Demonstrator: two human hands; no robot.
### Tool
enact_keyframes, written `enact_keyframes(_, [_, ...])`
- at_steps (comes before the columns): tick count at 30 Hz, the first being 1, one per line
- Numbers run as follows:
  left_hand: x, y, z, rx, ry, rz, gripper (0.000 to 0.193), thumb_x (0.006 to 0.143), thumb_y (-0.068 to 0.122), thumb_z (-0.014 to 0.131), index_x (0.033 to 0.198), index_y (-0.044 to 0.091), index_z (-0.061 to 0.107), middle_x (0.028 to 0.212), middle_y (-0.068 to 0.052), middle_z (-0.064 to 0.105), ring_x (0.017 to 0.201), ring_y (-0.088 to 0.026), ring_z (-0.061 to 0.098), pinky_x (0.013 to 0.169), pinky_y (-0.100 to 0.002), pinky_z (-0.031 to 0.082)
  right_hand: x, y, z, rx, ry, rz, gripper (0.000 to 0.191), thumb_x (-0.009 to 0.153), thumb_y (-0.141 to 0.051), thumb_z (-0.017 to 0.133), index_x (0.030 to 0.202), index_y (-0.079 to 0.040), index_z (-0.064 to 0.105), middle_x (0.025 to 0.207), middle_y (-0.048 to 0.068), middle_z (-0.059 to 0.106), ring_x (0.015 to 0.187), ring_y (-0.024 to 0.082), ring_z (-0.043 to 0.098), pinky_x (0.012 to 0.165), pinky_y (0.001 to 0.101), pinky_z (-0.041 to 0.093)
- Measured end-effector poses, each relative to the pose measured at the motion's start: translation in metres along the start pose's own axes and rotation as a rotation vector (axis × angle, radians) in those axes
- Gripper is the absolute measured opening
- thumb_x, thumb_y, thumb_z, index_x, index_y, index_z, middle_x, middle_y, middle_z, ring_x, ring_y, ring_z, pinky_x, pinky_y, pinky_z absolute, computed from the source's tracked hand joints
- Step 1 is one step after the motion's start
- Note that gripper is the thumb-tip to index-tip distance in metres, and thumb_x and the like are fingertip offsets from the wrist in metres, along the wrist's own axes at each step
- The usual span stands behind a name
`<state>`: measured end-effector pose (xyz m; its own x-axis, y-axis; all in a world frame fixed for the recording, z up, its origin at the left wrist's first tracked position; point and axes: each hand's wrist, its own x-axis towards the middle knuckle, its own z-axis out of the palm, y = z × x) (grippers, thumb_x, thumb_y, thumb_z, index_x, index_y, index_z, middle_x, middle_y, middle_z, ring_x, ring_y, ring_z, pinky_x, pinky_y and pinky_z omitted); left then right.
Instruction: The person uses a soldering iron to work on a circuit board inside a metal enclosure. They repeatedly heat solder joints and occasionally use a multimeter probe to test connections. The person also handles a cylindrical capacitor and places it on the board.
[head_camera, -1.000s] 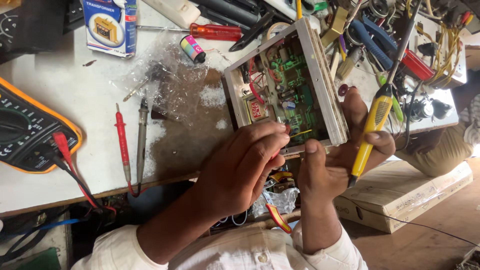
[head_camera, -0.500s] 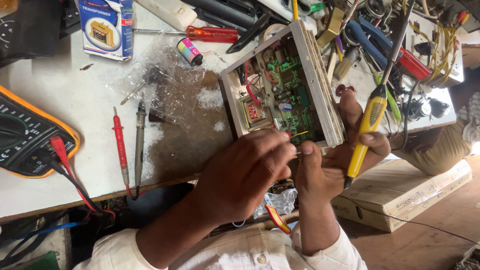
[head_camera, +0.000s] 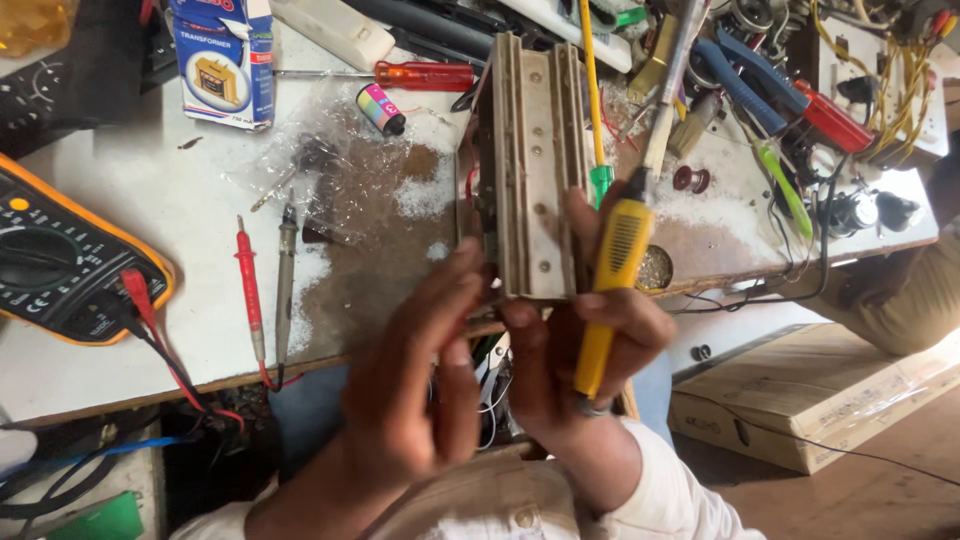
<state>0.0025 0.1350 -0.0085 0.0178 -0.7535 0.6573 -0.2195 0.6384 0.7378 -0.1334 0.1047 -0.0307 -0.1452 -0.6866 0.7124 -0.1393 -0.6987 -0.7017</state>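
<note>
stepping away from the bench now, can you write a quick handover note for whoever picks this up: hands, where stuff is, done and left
Left hand: fingertips on the lower edge of the metal chassis.
Right hand: grips the chassis from the right side with a yellow-handled tool pinned along it.
Chassis: tipped on edge on the workbench, ribbed metal side up, inside hidden.
Nearby: multimeter and red probe at left, red-handled screwdriver above.
Done and left: cannot tell, since the board is out of view.

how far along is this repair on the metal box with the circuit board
Already done: the metal box is opened and now turned on edge, its ribbed side up. In hand: the left hand and right hand grip its near end, the right also holding a yellow soldering iron. Left: the red probe lies unused.
</note>
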Motion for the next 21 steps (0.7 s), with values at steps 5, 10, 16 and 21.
enact_keyframes(5, [-0.002,0.005,-0.009,0.021,0.070,-0.160,0.038,0.105,-0.003,0.050,0.142,-0.006,0.058,0.136,-0.020,0.070,0.118,-0.026,0.076,0.099,-0.033,0.062,-0.002,-0.005,0.012,0.063,-0.017,-0.038,0.034,0.108,0.003,0.051,0.126,-0.018,0.031,0.156,0.034,0.041,0.149,0.029,0.036,0.124,0.0372,0.030])
enact_keyframes(10, [0.016,0.014,-0.023,0.389,-0.118,-0.155,0.041,0.086,-0.009,0.058,0.125,-0.005,0.068,0.118,-0.018,0.070,0.106,-0.031,0.069,0.090,-0.039,0.057,-0.006,-0.007,0.015,0.144,-0.019,0.003,0.036,0.111,0.005,0.050,0.129,-0.018,0.031,0.159,0.031,0.039,0.150,0.030,0.033,0.125,0.0397,0.026])
enact_keyframes(16, [0.044,0.025,-0.038,0.821,-0.327,-0.032,0.036,0.072,-0.003,0.065,0.108,0.000,0.071,0.115,-0.014,0.071,0.100,-0.036,0.062,0.090,-0.046,0.049,-0.009,-0.003,0.030,0.329,-0.048,0.027,0.037,0.113,0.003,0.052,0.130,-0.020,0.029,0.161,0.026,0.034,0.153,0.028,0.029,0.129,0.0396,0.016])
enact_keyframes(21, [0.052,0.023,-0.041,0.795,-0.297,-0.102,0.041,0.081,0.012,0.063,0.119,-0.002,0.058,0.103,-0.014,0.070,0.092,-0.036,0.059,0.084,-0.049,0.044,-0.002,0.008,0.040,0.413,-0.108,-0.036,0.042,0.107,0.003,0.049,0.133,-0.022,0.029,0.165,0.029,0.028,0.159,0.031,0.014,0.130,0.0430,0.008])
